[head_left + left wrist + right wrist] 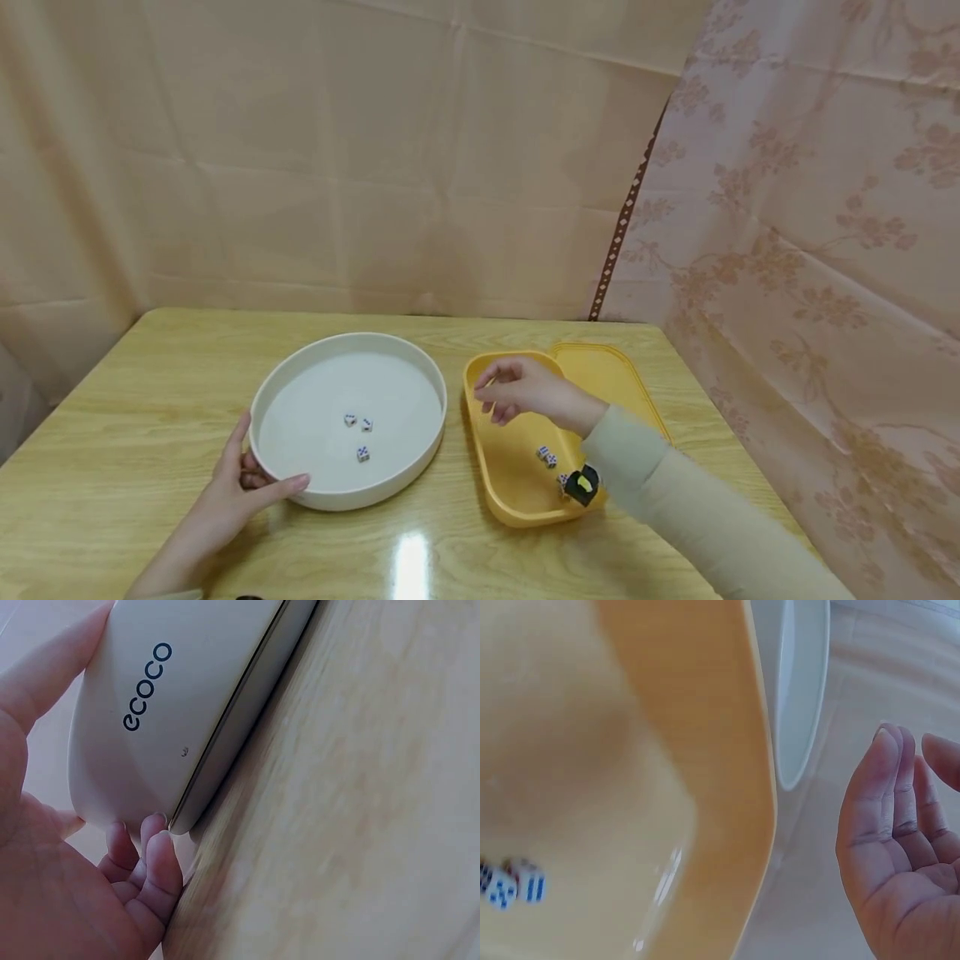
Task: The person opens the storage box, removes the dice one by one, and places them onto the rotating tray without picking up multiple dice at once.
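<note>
My left hand (232, 492) grips the near-left side of a round white tray (315, 392); its thumb lies along the rim and its other fingers curl against the outside. In the left wrist view, the tray wall (202, 667) reads "ecoco". Three dice lie in the tray, one die (363, 454) nearer me than the other two. Above the far part of a yellow plastic box (517, 479), my right hand (521, 390) hovers with loosely bent fingers and nothing in it. Inside the box sit several dice (529, 879), partly hidden near my right wrist.
A yellow lid (607, 371) lies on the table behind and to the right of the box. A black piece (582, 485) by my right wrist blocks part of the box. Light wood tabletop (150, 400) runs back to a beige curtain (300, 167); a floral curtain (825, 292) hangs at right.
</note>
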Demonstrator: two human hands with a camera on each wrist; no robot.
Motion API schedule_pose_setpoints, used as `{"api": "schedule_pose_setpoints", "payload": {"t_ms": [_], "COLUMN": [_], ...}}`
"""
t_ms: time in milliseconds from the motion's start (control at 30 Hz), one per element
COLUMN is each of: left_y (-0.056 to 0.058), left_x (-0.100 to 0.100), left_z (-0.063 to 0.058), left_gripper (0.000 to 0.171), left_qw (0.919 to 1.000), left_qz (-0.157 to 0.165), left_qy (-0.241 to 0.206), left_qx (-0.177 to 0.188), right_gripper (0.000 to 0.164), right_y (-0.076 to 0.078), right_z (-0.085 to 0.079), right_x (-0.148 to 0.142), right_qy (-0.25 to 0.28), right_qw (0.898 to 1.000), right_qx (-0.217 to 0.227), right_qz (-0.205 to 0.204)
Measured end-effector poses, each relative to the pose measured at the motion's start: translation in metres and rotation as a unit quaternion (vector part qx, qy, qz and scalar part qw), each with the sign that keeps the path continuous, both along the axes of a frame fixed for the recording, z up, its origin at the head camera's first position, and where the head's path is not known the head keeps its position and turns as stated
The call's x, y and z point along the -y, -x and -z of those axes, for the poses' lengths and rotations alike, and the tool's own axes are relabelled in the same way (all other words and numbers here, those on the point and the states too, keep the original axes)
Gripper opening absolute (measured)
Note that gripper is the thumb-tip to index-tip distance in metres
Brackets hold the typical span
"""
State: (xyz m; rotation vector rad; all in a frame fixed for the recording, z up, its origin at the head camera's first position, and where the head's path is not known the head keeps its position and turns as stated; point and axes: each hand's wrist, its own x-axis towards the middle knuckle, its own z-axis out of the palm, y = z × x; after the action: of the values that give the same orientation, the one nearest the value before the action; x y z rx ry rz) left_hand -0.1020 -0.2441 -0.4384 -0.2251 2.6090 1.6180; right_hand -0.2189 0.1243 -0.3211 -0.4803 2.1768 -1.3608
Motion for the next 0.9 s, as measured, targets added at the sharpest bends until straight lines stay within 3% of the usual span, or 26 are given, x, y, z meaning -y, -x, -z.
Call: {"api": "schedule_pose_setpoints", "payload": {"t_ms": [333, 900], "left_y": [0.000, -0.001], "left_x": [-0.001, -0.001], "left_z": [-0.002, -0.002], "left_gripper": [0.121, 0.122], "left_qw": [1.0000, 0.9998], "left_qz": [-0.001, -0.009], "left_qy": [-0.003, -0.008], "left_qx": [-0.004, 0.019], "right_gripper": [0.027, 0.022], "right_y": [0.006, -0.004], "right_z": [0.004, 0.022], "right_x": [-0.031, -0.055], "right_qy": [-0.010, -0.044], "right_qw": [1.000, 0.999], "right_qx": [0.002, 0.012], "right_qz": [0.008, 0.019]}}
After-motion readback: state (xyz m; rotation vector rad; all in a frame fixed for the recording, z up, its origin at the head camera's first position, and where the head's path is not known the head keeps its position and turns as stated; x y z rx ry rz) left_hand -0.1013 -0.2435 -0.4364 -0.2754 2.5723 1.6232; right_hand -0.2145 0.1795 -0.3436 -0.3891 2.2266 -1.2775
